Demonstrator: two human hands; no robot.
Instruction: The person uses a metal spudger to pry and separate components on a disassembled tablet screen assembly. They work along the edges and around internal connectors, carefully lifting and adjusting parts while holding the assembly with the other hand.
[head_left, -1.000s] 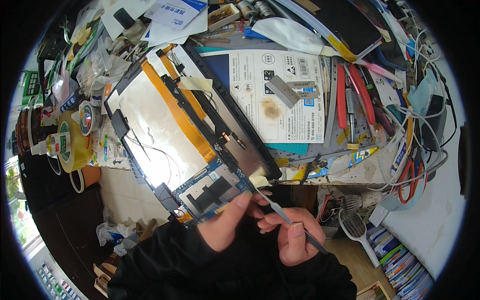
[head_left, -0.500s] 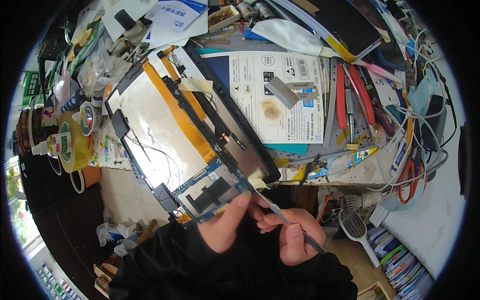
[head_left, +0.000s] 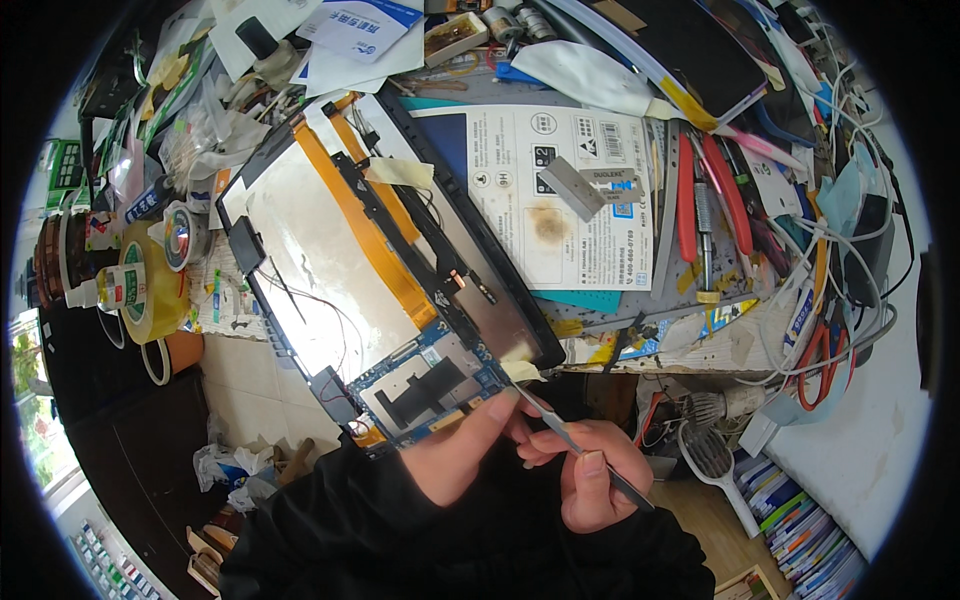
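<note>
Blue board (head_left: 425, 380) steadied by left hand (head_left: 455, 455); spudger (head_left: 575, 445) pinched in right hand (head_left: 590, 485); slip risked, orange ribbon (head_left: 365, 230) could be torn.

Yellow tape roll (head_left: 152, 290), red-handled pliers (head_left: 712, 195)

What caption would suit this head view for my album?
Left hand steadies an opened tablet while right hand works a thin metal tool at its blue circuit board.
</note>
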